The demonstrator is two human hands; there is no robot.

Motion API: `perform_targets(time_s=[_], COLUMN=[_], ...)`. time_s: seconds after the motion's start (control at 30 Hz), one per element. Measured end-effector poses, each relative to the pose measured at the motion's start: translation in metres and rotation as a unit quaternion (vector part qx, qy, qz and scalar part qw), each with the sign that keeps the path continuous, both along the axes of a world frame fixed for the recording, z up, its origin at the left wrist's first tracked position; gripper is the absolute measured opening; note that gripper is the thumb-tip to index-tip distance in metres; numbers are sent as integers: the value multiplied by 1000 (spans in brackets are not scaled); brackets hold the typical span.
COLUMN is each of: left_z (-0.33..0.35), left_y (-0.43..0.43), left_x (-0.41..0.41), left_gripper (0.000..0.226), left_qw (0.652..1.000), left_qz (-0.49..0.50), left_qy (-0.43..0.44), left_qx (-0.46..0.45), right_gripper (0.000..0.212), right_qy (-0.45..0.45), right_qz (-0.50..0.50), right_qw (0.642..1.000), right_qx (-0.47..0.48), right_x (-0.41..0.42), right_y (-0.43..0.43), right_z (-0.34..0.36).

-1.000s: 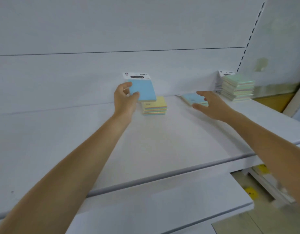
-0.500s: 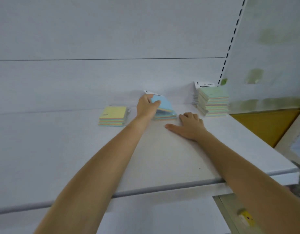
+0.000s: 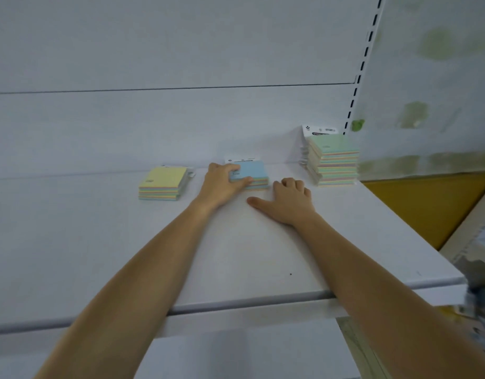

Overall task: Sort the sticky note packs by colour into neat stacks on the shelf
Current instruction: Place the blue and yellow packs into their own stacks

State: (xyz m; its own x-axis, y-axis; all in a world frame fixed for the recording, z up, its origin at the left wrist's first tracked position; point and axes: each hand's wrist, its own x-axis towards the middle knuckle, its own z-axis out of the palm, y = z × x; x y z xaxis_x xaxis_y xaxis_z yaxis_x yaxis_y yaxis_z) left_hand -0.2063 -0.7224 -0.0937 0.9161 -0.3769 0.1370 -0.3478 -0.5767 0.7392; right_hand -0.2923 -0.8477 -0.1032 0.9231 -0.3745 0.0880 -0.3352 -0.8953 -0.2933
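Note:
Three stacks of sticky note packs stand near the back of the white shelf [image 3: 263,255]. A yellow-topped stack [image 3: 162,184] is on the left, a blue-topped stack [image 3: 253,173] in the middle, and a taller green-topped stack [image 3: 332,160] on the right. My left hand [image 3: 222,184] grips the top blue pack at its left edge, fingers above and thumb along its front. That pack lies flat on the blue stack. My right hand [image 3: 286,203] rests on the shelf just right of the blue stack, fingers curled under and thumb stretched out, holding nothing.
The white back panel [image 3: 154,119] rises right behind the stacks. A slotted upright [image 3: 359,77] marks the shelf's right end, close to the green stack. A lower shelf [image 3: 249,351] juts out below the front edge. A yellow panel [image 3: 427,203] sits to the right.
My left hand carried the blue pack from beside the yellow stack rightward and lowered it from a tilt to flat on the blue stack. My right hand came off the blue stack onto the shelf.

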Motion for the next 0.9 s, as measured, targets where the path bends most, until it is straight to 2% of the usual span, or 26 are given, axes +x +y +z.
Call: perform_targets(time_s=[0.1,0.2,0.27,0.47,0.67,0.9], left_z=[4,25,42,63,62,46], left_y=[0,12,30,130,267,445], left_x=[-3,-4,0,4,2,7], left_gripper=[55,54,46,44,46,41], left_qw=[999,995,990,976,964,953], left_qz=[8,27,31,63,124,170], left_qy=[-45,-98,-135,-195,-183,-181], left_qx=[-3,-21,-3,74,146,175], right_gripper=[81,80,75,72,67,59], right_qy=[-45,-172,-208,-130,-63,-24], right_qz=[-1,10,49,200,306,386], right_qw=[999,983,976,971,950,922], right_qx=[31,60,46,-9,-13,-5], right_x=[-4,-11,-15,-7,4,19], right_y=[1,8,20,103,245,407], right_z=[2,10,18,31,30,23])
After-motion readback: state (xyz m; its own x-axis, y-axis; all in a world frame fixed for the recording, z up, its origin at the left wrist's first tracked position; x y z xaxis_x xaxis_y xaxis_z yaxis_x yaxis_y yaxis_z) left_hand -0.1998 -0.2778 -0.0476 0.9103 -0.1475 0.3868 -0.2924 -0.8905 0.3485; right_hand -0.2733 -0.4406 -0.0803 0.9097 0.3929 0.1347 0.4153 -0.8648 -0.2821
